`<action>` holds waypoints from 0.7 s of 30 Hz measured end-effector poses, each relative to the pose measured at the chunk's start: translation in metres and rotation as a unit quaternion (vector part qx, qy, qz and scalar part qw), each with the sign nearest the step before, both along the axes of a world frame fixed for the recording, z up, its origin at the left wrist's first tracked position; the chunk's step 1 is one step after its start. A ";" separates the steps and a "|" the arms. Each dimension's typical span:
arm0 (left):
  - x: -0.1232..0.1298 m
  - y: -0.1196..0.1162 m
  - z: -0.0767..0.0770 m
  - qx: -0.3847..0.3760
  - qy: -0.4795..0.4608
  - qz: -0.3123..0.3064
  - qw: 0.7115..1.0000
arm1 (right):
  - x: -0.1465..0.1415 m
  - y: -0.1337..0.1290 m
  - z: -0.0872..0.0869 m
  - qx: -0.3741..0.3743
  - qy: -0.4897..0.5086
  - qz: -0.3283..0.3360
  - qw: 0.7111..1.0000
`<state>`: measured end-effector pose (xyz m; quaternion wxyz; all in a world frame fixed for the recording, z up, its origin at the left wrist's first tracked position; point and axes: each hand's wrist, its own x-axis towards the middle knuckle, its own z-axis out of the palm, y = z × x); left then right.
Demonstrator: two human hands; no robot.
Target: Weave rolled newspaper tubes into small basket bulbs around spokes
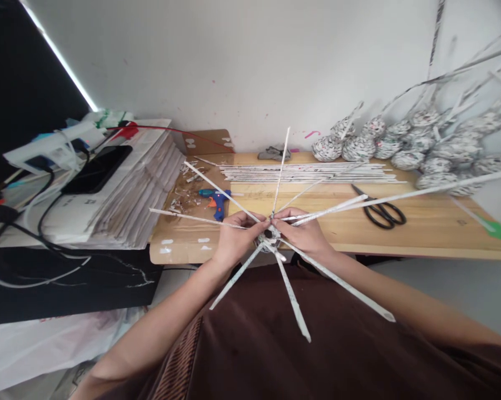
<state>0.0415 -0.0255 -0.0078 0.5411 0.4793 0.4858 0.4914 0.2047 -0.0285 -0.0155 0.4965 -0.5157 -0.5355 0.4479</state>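
Between my hands is a small woven paper piece [270,240] with a dark hole at its middle. Rolled paper sticks [291,297] fan out from it in all directions. My left hand [240,236] is closed on its left side, thumb and fingers pinching near the top edge. From the right, my right hand [302,230] pinches the same rim, its thumb close to the left thumb. One long paper stick [417,191] runs from the right hand to the far right. The underside of the piece is mostly hidden by the hands.
A row of paper sticks [309,173] lies along the table's back. Black scissors [379,211] rest at right, a blue glue gun [217,203] at left on cardboard. Finished woven paper shapes [412,141] crowd the back right. A newspaper stack [150,183] holds a phone [97,168] and cables.
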 end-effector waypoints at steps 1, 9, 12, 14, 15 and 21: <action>0.000 0.000 0.001 0.007 0.013 0.004 1.000 | 0.000 -0.001 0.000 -0.001 0.001 0.002 1.000; 0.000 0.002 0.002 0.024 0.014 -0.009 1.000 | -0.001 -0.002 -0.004 -0.024 0.063 0.020 0.998; -0.001 0.002 0.003 0.006 0.009 -0.025 1.000 | 0.000 -0.001 -0.005 -0.022 0.054 0.027 0.998; -0.001 0.002 0.004 -0.003 0.007 -0.028 1.000 | 0.001 -0.002 -0.003 -0.016 0.048 0.020 0.999; 0.000 0.002 0.004 -0.004 0.005 -0.026 1.000 | 0.001 -0.002 -0.003 -0.013 0.044 0.016 0.999; 0.002 0.003 0.003 0.023 0.008 -0.011 1.000 | 0.003 0.000 0.002 0.007 -0.010 0.026 1.000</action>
